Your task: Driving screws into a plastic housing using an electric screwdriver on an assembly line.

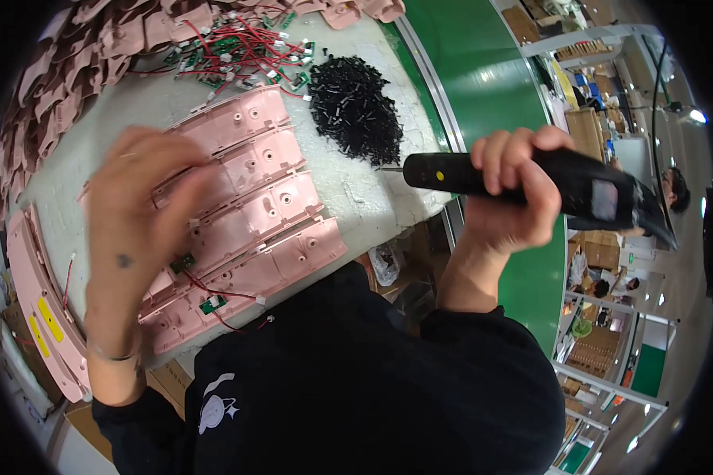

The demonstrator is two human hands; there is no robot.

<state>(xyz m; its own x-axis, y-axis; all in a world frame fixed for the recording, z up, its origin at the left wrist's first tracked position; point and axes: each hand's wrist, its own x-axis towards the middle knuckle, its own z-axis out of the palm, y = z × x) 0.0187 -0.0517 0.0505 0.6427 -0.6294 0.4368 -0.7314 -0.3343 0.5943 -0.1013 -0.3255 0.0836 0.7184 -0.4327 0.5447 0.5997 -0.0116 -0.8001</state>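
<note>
My right hand (515, 186) is wrapped round a black electric screwdriver (444, 172), held sideways with its thin bit pointing left. The bit's tip is beside the lower edge of a heap of small black screws (356, 111). Over the left part of a row of pink plastic panels (273, 198) hovers my left hand (139, 194), its fingers smeared by motion. Whether it holds anything is hidden. On the nearest panels lie small green circuit boards (212, 304) with red and black wires.
A tangle of wired circuit boards (238, 51) lies at the back. Many pink parts (63, 95) are stacked along the far left. A curved pink part with yellow labels (49, 317) rests at the left edge. Beyond the pale work surface (364, 206), a green surface (483, 79) runs along the right.
</note>
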